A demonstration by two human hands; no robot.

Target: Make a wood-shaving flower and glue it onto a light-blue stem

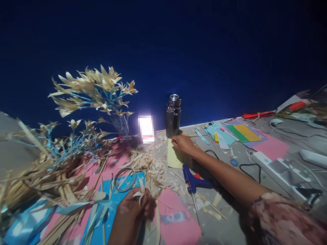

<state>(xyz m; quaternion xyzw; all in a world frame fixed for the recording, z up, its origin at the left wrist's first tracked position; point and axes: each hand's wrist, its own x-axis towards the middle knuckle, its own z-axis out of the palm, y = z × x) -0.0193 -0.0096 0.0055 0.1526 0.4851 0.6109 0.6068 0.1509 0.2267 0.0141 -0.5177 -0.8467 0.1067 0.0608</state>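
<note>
My left hand [135,206] is closed, its fingertips pinching a pale dried-husk flower [140,192] with narrow curled petals. It hovers over blue paper [109,182], just below a round hoop [125,179]. My right hand [182,145] reaches forward to the foot of a dark thermos flask [173,117]. Its fingers are curled together above a pale yellow sheet [173,160], and what they hold, if anything, is hidden. A blue glue gun [192,183] lies below the right wrist, beside my forearm.
Husk flowers on blue stems [94,90] rise at the back left. Husk scraps [150,166] and pink paper [176,214] cover the middle. A bright blurred light [146,127] stands beside the flask. At right lie a white power strip [276,177], cables and coloured sheets [244,132].
</note>
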